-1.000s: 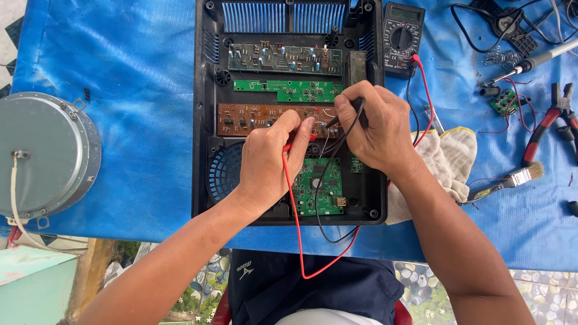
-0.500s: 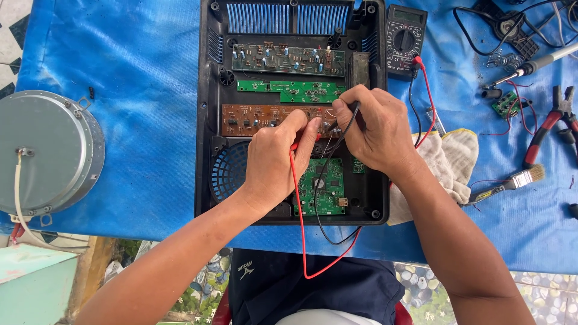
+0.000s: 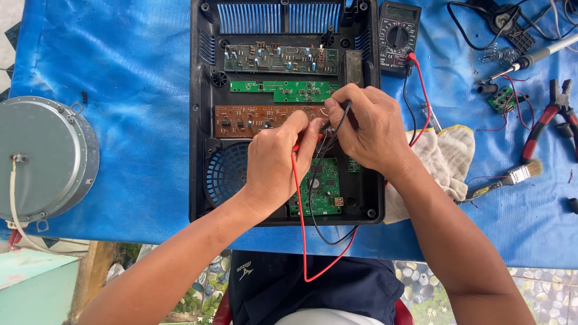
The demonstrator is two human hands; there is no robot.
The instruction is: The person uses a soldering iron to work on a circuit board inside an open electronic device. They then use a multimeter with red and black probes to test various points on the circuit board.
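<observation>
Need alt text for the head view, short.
Two hands press multimeter probes, left hand with the red probe, right hand with the black probe, onto a brown circuit board inside an open black casing on a blue tarp; the multimeter lies beside it.

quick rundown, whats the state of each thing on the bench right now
black casing: open, boards exposed
brown circuit board: in the casing, being probed at its right end
left hand: pinching the red probe
right hand: pinching the black probe
multimeter: leads plugged in, display unreadable
pliers: lying unused
paintbrush: lying flat
cloth: crumpled beside the casing
round metal housing: set aside on the left
</observation>
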